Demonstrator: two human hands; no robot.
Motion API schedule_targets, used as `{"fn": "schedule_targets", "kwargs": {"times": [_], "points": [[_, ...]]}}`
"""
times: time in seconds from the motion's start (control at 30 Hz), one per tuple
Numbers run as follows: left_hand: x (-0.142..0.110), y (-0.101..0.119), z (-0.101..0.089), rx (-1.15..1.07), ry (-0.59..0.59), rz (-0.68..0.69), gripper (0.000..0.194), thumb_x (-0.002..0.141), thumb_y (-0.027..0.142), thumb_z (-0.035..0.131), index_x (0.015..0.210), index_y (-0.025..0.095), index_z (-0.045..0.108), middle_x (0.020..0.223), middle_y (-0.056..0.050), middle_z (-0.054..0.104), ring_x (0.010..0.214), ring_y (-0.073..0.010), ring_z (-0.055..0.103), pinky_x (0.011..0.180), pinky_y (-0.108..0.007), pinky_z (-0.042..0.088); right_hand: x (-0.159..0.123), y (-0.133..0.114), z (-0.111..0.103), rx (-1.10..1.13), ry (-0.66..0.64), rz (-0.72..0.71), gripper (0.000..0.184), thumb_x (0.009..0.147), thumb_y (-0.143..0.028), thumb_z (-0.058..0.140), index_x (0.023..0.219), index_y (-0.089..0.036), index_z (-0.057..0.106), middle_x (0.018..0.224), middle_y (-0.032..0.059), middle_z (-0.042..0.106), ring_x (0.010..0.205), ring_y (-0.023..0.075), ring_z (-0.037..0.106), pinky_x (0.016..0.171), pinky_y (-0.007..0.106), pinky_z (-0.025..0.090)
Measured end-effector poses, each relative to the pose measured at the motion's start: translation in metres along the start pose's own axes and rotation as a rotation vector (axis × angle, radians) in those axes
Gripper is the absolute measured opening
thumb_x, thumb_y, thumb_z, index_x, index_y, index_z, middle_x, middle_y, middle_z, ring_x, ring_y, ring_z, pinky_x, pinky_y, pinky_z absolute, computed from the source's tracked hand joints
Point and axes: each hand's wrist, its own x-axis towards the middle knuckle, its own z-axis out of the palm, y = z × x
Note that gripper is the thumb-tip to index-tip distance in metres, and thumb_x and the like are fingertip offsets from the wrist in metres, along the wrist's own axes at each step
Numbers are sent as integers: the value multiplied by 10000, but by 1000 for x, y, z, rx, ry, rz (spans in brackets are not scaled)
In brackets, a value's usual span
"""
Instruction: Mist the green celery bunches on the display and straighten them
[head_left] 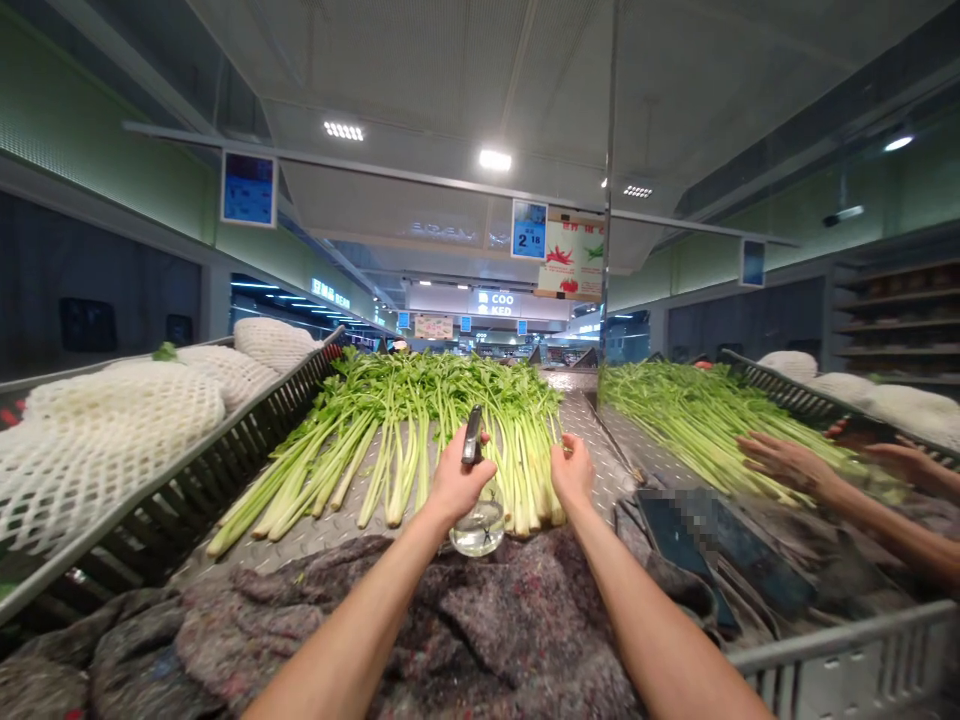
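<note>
My left hand (454, 482) is closed round the neck of a clear spray bottle (478, 525) with a dark trigger head; the bottle hangs over the near edge of a metal display tray (315, 525). My right hand (572, 470) is closed on a bunch of pale-stemmed green celery (525, 470). Long leafy celery stalks (390, 430) lie fanned across the tray, leaves away from me.
A crumpled grey felt blanket (480, 620) lies in front of me. White foam-netted produce (120, 420) fills the left bin behind a black slotted divider (225, 450). Another person's two hands (787, 462) reach over a second celery pile (690, 420) on the right.
</note>
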Motion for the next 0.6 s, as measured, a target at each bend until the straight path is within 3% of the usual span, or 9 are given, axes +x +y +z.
{"fn": "schedule_targets", "kwargs": {"times": [0.37, 0.6], "points": [[-4, -17, 3, 29, 1, 23, 360, 592, 191, 506, 951, 162, 496, 743, 15, 514, 590, -97, 443, 587, -242, 366, -8, 5, 12, -73, -127, -168, 429, 720, -281, 346, 1092, -121, 488, 1106, 121, 513, 955, 218, 499, 829, 347, 363], [-1, -9, 6, 38, -1, 18, 312, 589, 167, 496, 901, 168, 501, 723, 22, 522, 558, -84, 426, 539, -218, 346, -19, -2, 15, -97, -129, -274, 423, 737, -265, 333, 1110, -123, 473, 1150, 118, 489, 1057, 218, 434, 895, 352, 315]]}}
